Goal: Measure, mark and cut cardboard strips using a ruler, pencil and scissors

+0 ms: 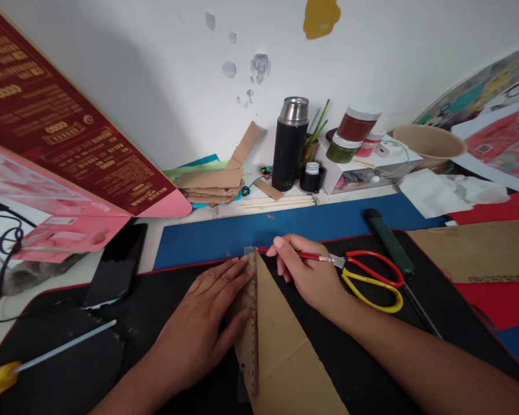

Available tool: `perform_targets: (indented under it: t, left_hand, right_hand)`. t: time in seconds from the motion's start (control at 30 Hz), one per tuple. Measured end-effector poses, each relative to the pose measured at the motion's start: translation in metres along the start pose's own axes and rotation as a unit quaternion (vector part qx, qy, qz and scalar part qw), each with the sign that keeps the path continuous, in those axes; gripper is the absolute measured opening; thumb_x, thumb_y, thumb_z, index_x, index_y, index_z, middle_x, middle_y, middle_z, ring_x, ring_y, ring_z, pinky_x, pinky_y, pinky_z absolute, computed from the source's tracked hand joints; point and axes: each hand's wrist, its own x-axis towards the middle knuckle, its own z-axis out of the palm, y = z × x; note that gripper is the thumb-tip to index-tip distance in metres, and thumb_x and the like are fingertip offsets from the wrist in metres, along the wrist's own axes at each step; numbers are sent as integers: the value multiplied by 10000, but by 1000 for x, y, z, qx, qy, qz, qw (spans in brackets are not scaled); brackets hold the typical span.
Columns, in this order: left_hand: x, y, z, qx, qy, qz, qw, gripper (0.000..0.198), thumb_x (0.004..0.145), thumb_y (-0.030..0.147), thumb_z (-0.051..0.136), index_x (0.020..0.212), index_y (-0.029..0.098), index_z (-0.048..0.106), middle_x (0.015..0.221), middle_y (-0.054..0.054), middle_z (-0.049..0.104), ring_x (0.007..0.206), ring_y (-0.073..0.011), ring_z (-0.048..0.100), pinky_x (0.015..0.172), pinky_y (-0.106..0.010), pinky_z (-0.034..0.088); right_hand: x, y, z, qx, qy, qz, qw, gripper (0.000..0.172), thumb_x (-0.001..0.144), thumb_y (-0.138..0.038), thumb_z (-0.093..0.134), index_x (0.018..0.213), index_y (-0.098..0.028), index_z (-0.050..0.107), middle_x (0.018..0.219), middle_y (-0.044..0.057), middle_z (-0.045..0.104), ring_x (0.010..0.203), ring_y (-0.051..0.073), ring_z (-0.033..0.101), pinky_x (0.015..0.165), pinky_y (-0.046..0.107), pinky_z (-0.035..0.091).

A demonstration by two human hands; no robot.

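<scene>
My left hand [203,311] lies flat, its fingers stretched over a clear plastic ruler [253,328], pressing it onto a piece of brown cardboard [281,334]. The ruler runs lengthwise along the cardboard, close to its left side. In my right hand [307,271] a red pencil [305,255] is pinched, its tip at the far end of the ruler and cardboard. Just right of that hand lie scissors [374,282] with one red and one yellow handle; their blades are partly hidden behind the hand. A dark green-handled tool [389,242] rests beyond the scissors.
A black phone [116,265] and a yellow-handled screwdriver [64,346] lie left on the black mat [155,300]. A red-and-pink box [82,127] leans at left. Against the wall stand a black flask [289,147], paint jars [343,147] and a bowl [430,144]. More cardboard [476,248] lies right.
</scene>
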Motion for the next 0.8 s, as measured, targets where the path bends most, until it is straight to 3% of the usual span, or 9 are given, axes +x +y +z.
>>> perform_targets:
  t: [0.47, 0.8]
  left_hand:
    - [1, 0, 0, 6, -7, 6, 1000, 558, 1081, 287, 551, 1622, 247, 421, 1710, -73, 456, 1578, -289, 410, 1245, -531, 447]
    - [1, 1, 2, 28, -5, 14, 1000, 546, 1066, 269, 565, 1598, 215, 455, 1707, -82, 460, 1575, -288, 410, 1258, -513, 430]
  right_hand:
    - [0, 2, -1, -15, -10, -21, 1000, 395, 1084, -478, 571, 862, -210, 757, 615, -33, 611, 542, 122, 548, 549, 264, 414]
    - [3, -2, -3, -8, -8, -8, 1000, 393, 1065, -493, 581, 848, -208, 744, 592, -38, 598, 494, 116, 523, 503, 256, 392]
